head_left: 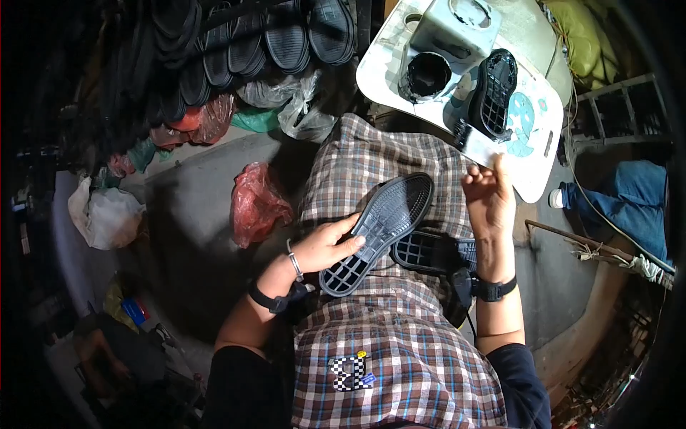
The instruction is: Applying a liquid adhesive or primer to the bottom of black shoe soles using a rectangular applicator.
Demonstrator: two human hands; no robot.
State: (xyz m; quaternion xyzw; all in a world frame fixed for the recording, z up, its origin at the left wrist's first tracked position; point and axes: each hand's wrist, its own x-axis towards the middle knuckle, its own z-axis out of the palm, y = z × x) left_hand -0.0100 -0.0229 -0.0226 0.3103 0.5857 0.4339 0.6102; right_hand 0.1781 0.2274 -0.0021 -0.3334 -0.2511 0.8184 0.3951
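My left hand (327, 247) grips a black shoe sole (389, 222) around its narrow middle, thumb on top. The sole is tilted above my lap, its open grid of cells toward me. A second black sole (421, 252) lies on the checked apron (400, 154), partly behind the first. My right hand (491, 196) is raised by the table edge, fingers closed on a flat white brush (480, 146) with dark bristles. The brush is beside the lower end of another black sole (495, 93) lying on the small white table (537, 171); that sole has shiny dark patches.
A metal container (457, 32) with dark-smeared round openings stands on the table. Several black soles (286, 36) hang or stack at the upper left. A red plastic bag (259, 204) and a white bag (107, 214) lie on the floor. At the right is a blue-trousered leg (622, 207).
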